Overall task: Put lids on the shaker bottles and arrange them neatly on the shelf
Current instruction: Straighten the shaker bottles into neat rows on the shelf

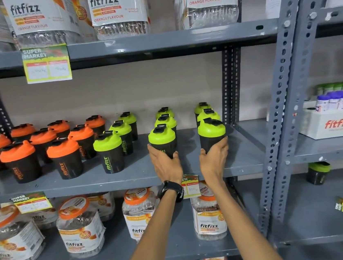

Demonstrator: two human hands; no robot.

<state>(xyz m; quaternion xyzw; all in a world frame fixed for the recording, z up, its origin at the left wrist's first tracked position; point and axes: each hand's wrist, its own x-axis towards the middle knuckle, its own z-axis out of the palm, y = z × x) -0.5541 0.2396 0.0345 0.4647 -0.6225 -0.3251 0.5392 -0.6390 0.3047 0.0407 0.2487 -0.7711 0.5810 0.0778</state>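
Note:
Black shaker bottles stand in rows on the grey middle shelf [244, 160]. Those on the left carry orange lids [62, 147], those on the right green lids [107, 141]. My left hand [166, 164] grips the base of the front green-lidded bottle [162, 138] in the second row from the right. Around the front green-lidded bottle [211, 131] of the rightmost row, my right hand [213, 158] is closed. Both bottles stand upright on the shelf. A black watch sits on my left wrist.
Large fitfizz jars [118, 9] fill the shelf above and orange-lidded jars [80, 228] the shelf below. Price tags [47, 63] hang from the shelf edges. A slotted upright post [283, 104] borders the bay. The neighbouring rack holds a fitfizz box [336, 123] and a lone green-lidded bottle [318, 174].

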